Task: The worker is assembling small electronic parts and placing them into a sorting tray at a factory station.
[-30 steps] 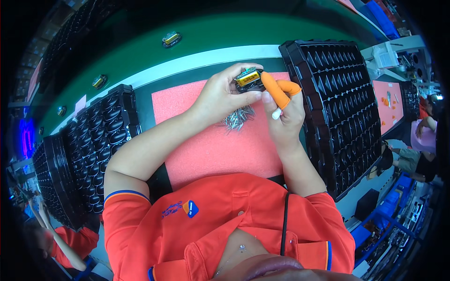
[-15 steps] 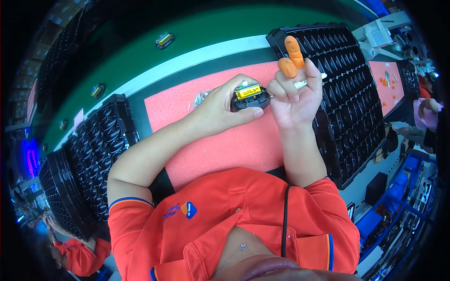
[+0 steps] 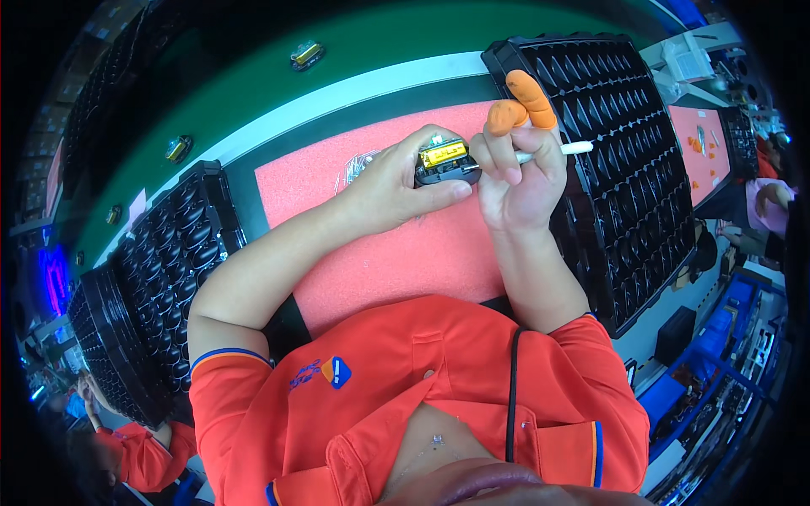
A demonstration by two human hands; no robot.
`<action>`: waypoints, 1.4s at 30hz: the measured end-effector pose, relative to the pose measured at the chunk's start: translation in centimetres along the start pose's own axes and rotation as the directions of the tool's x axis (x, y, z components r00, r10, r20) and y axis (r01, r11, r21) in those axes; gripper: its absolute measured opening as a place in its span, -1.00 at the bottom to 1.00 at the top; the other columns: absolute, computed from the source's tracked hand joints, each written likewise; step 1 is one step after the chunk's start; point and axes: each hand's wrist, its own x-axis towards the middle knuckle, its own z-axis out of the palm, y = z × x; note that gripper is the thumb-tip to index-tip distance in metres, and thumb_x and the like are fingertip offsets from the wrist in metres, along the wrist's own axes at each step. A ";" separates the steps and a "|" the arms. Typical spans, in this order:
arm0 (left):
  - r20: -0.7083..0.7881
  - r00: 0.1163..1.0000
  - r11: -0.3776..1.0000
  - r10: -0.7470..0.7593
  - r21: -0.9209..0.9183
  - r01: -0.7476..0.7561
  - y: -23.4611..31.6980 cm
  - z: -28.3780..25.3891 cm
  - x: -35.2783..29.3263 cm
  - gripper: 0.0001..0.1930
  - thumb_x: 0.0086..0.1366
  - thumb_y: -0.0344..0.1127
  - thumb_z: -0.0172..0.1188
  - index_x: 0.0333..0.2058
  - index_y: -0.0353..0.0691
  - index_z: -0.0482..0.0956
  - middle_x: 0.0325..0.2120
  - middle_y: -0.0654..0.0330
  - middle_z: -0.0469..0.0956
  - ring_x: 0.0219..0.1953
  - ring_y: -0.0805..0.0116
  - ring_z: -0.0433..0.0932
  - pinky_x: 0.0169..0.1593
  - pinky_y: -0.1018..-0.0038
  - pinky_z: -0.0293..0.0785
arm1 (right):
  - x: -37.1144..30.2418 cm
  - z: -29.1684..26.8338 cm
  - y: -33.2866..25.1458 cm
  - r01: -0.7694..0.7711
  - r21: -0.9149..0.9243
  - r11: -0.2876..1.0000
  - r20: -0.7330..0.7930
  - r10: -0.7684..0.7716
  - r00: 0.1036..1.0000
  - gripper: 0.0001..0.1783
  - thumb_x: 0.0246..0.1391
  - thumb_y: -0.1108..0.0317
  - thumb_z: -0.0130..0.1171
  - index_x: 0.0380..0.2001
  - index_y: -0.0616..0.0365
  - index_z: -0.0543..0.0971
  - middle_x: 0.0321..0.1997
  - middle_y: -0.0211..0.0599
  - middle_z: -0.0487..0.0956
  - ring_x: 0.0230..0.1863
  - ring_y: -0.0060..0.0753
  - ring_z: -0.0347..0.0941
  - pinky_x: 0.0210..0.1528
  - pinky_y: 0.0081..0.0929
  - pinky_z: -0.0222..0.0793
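My left hand (image 3: 395, 180) is closed round a small black device (image 3: 445, 171) with a yellow wrapped block on top, held above the pink foam mat (image 3: 396, 261). In my right hand (image 3: 521, 173) is a slim white-handled tool (image 3: 579, 148), pinched between the fingers. Its thin metal tip reaches the device's right end; the exact contact point is too small to make out. Orange finger cots (image 3: 531, 94) cover two raised fingers of that hand. On the mat beyond my left wrist lies a small pile of thin metal pieces (image 3: 358, 167).
Black moulded trays stand on both sides, a right stack (image 3: 624, 169) and a left stack (image 3: 173, 240). Past a white rail (image 3: 363, 97), the green belt (image 3: 228, 93) carries several similar devices (image 3: 307, 56). Other people sit at lower left and far right.
My right hand has turned, and the white tool's handle now sticks out further to the right. The device in my left hand is tilted slightly differently. The belt's devices have shifted a little.
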 end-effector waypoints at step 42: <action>-0.456 0.828 0.686 0.325 0.717 0.125 -0.8 -12.2 8.3 -0.65 0.36 -0.16 0.00 -0.03 -0.30 0.42 -0.25 0.08 0.56 -0.23 0.26 0.56 -0.20 0.46 0.46 | -5.0 -3.8 -14.3 -0.424 -0.781 -0.459 -0.401 -0.151 0.903 -0.39 -0.06 0.02 0.30 -0.06 0.25 0.48 -0.19 -0.07 0.58 -0.11 -0.17 0.52 0.01 -0.40 0.32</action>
